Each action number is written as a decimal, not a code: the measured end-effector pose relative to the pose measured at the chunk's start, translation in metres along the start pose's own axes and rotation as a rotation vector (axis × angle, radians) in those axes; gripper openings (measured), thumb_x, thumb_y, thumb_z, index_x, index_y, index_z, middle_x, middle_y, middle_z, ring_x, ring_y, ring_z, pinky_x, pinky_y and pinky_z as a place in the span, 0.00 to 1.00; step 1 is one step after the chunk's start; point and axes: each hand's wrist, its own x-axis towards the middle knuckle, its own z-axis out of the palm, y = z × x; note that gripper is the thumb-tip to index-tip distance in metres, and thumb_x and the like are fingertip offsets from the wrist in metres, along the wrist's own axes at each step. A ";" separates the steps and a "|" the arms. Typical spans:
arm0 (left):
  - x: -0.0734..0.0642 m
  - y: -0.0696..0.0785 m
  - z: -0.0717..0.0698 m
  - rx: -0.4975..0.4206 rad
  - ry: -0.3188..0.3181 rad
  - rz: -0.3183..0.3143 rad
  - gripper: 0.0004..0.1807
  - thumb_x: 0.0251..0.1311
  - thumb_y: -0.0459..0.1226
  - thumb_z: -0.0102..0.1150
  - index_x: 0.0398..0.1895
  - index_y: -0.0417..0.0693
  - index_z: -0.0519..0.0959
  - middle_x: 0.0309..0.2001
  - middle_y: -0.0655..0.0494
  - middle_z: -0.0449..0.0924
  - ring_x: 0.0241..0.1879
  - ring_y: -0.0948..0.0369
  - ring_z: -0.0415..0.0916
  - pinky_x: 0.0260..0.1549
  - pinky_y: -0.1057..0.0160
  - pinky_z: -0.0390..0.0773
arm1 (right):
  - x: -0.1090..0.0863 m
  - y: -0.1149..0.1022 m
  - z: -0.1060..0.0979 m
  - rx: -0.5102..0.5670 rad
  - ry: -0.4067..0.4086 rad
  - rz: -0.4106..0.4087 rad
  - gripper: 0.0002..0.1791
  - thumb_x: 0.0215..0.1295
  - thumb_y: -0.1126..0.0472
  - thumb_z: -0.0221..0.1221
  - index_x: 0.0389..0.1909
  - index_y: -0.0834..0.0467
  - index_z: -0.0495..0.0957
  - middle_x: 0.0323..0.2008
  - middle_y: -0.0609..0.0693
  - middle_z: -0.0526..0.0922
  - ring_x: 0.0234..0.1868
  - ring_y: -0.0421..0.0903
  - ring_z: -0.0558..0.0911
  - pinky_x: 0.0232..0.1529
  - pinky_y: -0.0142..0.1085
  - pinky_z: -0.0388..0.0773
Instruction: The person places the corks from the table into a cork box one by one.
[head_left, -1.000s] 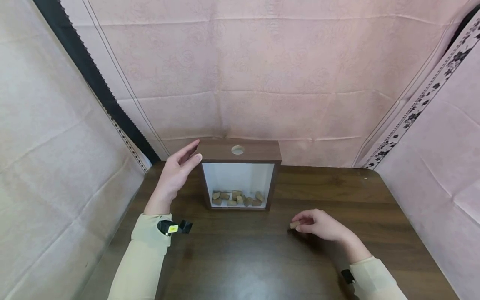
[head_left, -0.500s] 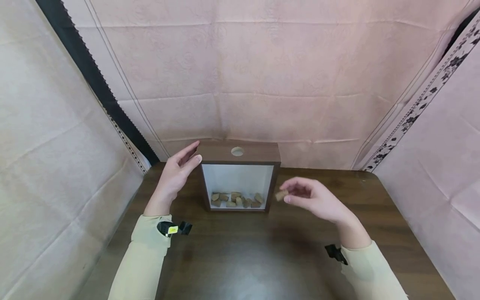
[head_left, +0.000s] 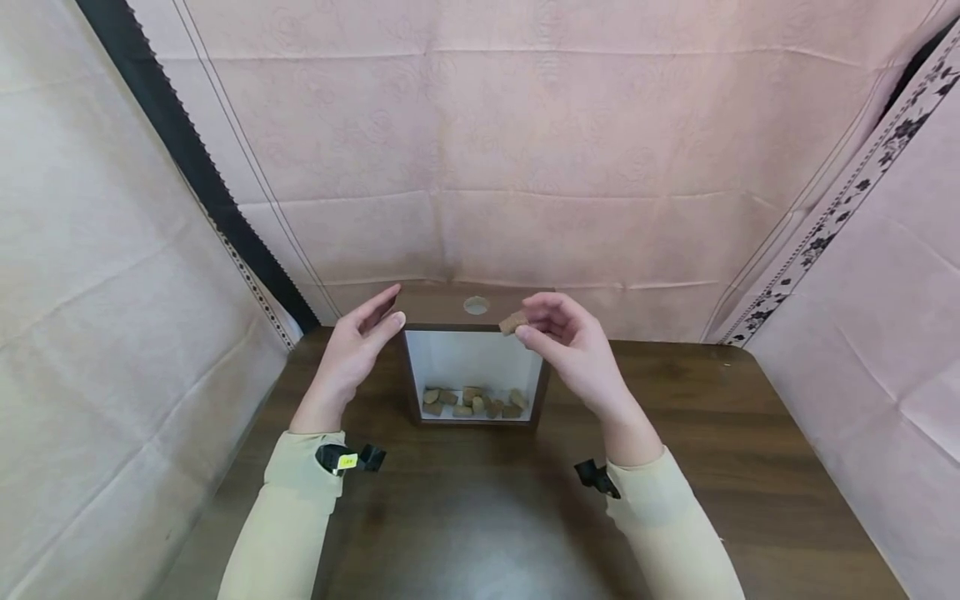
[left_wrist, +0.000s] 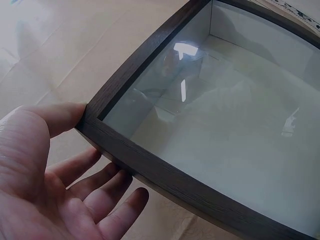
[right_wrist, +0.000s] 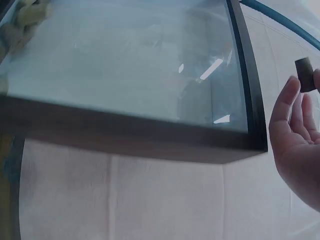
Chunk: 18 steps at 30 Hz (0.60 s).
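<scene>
A shallow brown box frame (head_left: 420, 307) with a clear front stands upright on the table. A round hole (head_left: 476, 306) is cut in its top. Several corks (head_left: 472, 402) lie at the bottom inside. My left hand (head_left: 347, 358) rests at the box's upper left corner. In the left wrist view its thumb (left_wrist: 65, 117) touches the corner, and the other fingers lie loosely along the side. Between thumb and fingertips my right hand (head_left: 573, 346) pinches a cork (head_left: 512, 323), just to the right of the hole and apart from it. The right wrist view also shows this cork (right_wrist: 304, 75).
Dark wood tabletop (head_left: 465, 508) extends in front of and to the right of the box. Pale cloth (head_left: 562, 150) hangs close behind it. More cloth walls stand to the left (head_left: 150, 333) and right (head_left: 885, 333).
My right hand has lifted the cork off the table on the right and carried it left and up to the box's top. The left hand keeps its place at the corner.
</scene>
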 end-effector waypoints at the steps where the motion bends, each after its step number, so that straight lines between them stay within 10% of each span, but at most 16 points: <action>1: 0.000 0.000 0.000 -0.001 0.001 0.000 0.34 0.77 0.53 0.62 0.82 0.60 0.69 0.82 0.55 0.63 0.81 0.54 0.59 0.77 0.45 0.62 | 0.003 0.000 0.003 0.010 0.011 -0.002 0.19 0.72 0.66 0.68 0.61 0.63 0.79 0.50 0.56 0.85 0.51 0.53 0.83 0.53 0.37 0.85; 18: 0.000 0.000 0.000 -0.008 -0.002 -0.006 0.34 0.76 0.53 0.62 0.82 0.61 0.69 0.82 0.57 0.63 0.81 0.55 0.59 0.77 0.43 0.61 | 0.044 0.003 0.033 -0.282 0.145 -0.151 0.17 0.69 0.58 0.73 0.56 0.58 0.86 0.47 0.46 0.90 0.47 0.43 0.87 0.51 0.41 0.87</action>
